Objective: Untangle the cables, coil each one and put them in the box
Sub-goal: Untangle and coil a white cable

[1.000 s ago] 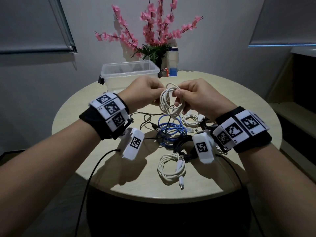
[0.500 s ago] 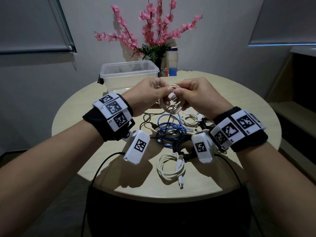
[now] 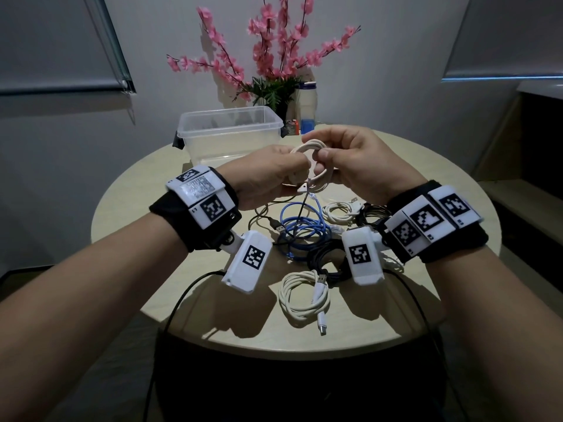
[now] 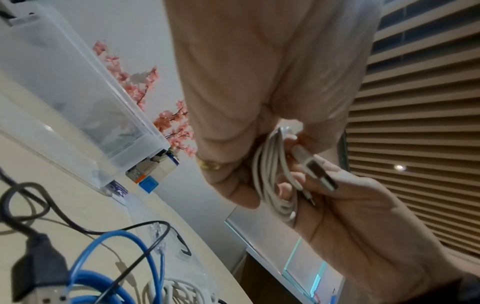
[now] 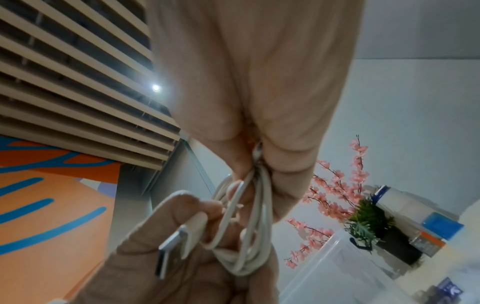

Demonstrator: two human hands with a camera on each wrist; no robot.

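Both hands hold a coiled white cable (image 3: 308, 146) in the air, just in front of the clear plastic box (image 3: 225, 134). My right hand (image 3: 359, 166) grips the coil (image 5: 249, 253), its fingers curled round the strands. My left hand (image 3: 268, 175) pinches the cable's USB plug (image 5: 171, 253), which sticks out below the coil (image 4: 270, 181). On the table below lie a blue cable (image 3: 304, 229), a white coil (image 3: 304, 296), a black coil (image 3: 326, 260), a small white coil (image 3: 341, 211) and a thin black cable (image 3: 275, 226).
The box stands at the back left of the round table (image 3: 152, 293). Behind it are a vase of pink flowers (image 3: 274, 99) and a white bottle (image 3: 307, 102). The thin black cable crosses over the blue one. Black cords from the wrist cameras hang over the table's front edge.
The hands have closed in on the coil and lifted it slightly toward the box. The coil has turned from face-on to nearly edge-on, and its plug now sticks out below.
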